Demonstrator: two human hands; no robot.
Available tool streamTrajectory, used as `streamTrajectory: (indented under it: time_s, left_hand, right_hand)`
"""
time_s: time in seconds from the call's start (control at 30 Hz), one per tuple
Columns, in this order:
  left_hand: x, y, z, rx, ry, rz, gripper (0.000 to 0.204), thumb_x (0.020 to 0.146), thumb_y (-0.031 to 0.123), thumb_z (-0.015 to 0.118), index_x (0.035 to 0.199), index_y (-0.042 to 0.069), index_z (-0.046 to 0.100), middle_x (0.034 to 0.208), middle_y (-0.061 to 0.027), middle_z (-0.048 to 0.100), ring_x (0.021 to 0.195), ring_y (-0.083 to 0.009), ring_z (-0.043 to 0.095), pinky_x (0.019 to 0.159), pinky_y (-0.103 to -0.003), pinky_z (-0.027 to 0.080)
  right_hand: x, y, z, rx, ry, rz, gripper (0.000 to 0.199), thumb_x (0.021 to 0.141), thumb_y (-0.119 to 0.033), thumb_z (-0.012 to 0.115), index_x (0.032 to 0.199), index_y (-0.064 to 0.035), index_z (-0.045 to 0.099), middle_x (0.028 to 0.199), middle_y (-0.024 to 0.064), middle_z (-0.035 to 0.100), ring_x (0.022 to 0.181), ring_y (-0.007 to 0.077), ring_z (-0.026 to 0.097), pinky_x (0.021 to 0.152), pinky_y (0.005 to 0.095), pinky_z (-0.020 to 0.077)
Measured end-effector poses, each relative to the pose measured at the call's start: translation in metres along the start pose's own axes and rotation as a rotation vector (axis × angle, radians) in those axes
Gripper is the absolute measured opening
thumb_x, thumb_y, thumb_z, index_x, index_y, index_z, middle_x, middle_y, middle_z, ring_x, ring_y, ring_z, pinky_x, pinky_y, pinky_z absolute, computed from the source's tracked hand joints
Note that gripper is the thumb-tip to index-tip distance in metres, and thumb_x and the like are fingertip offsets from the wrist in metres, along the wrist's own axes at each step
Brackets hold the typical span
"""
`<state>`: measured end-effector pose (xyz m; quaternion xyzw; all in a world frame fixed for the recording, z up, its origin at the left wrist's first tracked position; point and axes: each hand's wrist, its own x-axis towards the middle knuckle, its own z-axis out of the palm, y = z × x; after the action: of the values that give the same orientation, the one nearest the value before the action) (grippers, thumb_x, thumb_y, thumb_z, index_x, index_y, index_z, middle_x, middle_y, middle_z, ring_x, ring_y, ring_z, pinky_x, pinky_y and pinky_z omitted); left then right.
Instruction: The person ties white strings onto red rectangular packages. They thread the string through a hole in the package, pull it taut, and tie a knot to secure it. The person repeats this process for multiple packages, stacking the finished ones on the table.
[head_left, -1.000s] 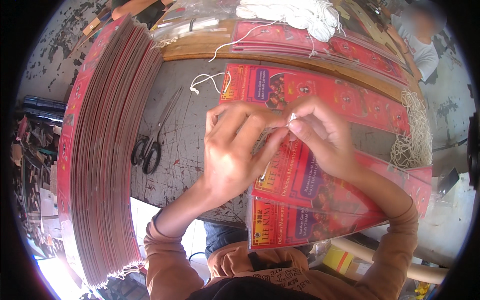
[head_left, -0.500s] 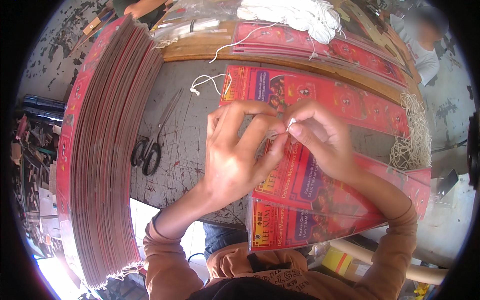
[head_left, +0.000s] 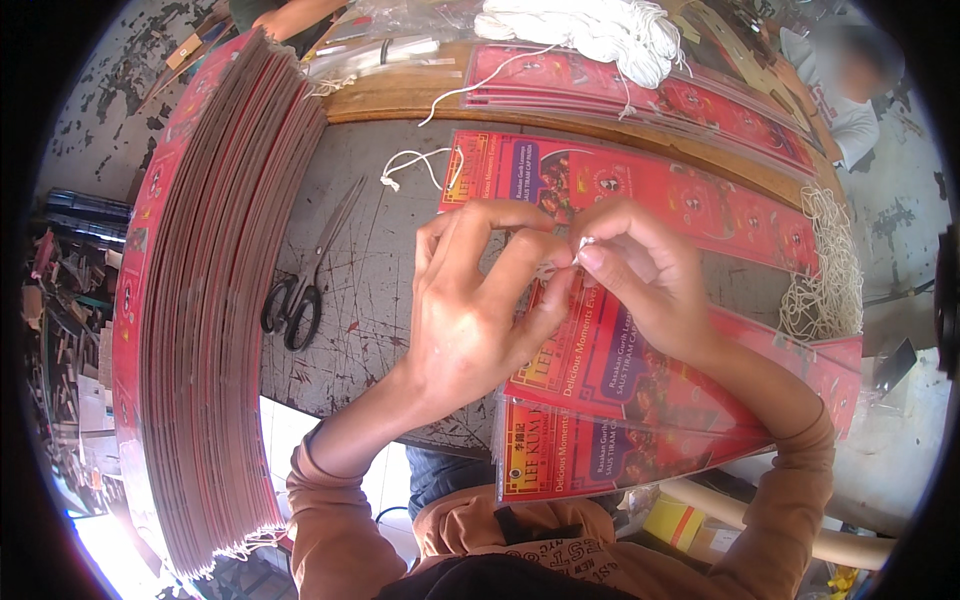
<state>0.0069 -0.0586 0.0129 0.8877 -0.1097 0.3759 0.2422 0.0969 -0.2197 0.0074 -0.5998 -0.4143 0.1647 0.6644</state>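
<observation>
My left hand (head_left: 465,300) and my right hand (head_left: 640,275) meet over the table, their fingertips pinched on a short white string (head_left: 584,243). A small knot or end of the string pokes up between my right thumb and forefinger; the rest of it is mostly hidden by fingers. Right below my hands lies a red printed strip (head_left: 600,360) with a glossy clear cover, overlapping another red strip (head_left: 580,450) at the near edge. Beyond my hands rests a third red strip (head_left: 690,205), with a white string loop (head_left: 410,168) tied at its left end.
Black-handled scissors (head_left: 293,300) lie left of my hands. A tall stack of strips (head_left: 215,300) stands at the left. White string bundles (head_left: 580,35) sit on more red strips at the back; loose string (head_left: 825,265) hangs at the right. Another person (head_left: 835,100) is at the far right.
Both hands stay in nearly the same place, still pinching the string. My fingertips have shifted only slightly.
</observation>
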Motion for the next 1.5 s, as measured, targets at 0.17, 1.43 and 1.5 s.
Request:
streamTrajectory:
  time_s: [0.17, 1.43, 1.5]
  left_hand:
    - [0.000, 0.001, -0.006, -0.442, -0.183, -0.165, 0.012, 0.083, 0.014, 0.068, 0.089, 0.005, 0.066, 0.084, -0.0099, 0.060, 0.067, -0.0157, 0.059, 0.058, -0.027, 0.046]
    - [0.001, -0.004, -0.014, -0.553, -0.360, -0.346, 0.009, 0.092, 0.001, 0.051, 0.097, -0.004, 0.056, 0.071, -0.0080, 0.064, 0.062, -0.0156, 0.064, 0.058, -0.028, 0.051]
    - [0.000, -0.005, -0.011, -0.479, -0.328, -0.290, 0.010, 0.090, 0.000, 0.054, 0.099, -0.004, 0.056, 0.077, -0.0104, 0.066, 0.065, -0.0173, 0.065, 0.060, -0.029, 0.052]
  right_hand:
    - [0.000, 0.003, -0.002, -0.178, 0.136, -0.168, 0.004, 0.091, 0.000, 0.057, 0.095, 0.0003, 0.057, 0.096, 0.0066, 0.055, 0.089, 0.0101, 0.054, 0.075, 0.0253, 0.0450]
    - [-0.002, -0.004, 0.006, -0.139, 0.003, -0.027, 0.005, 0.097, -0.004, 0.049, 0.098, 0.0007, 0.050, 0.092, 0.0054, 0.055, 0.084, 0.0077, 0.055, 0.074, 0.0246, 0.0467]
    - [-0.002, -0.004, 0.004, -0.115, -0.007, 0.028, 0.007, 0.098, -0.006, 0.050, 0.100, 0.0010, 0.049, 0.092, 0.0039, 0.055, 0.085, 0.0061, 0.054, 0.074, 0.0239, 0.0464]
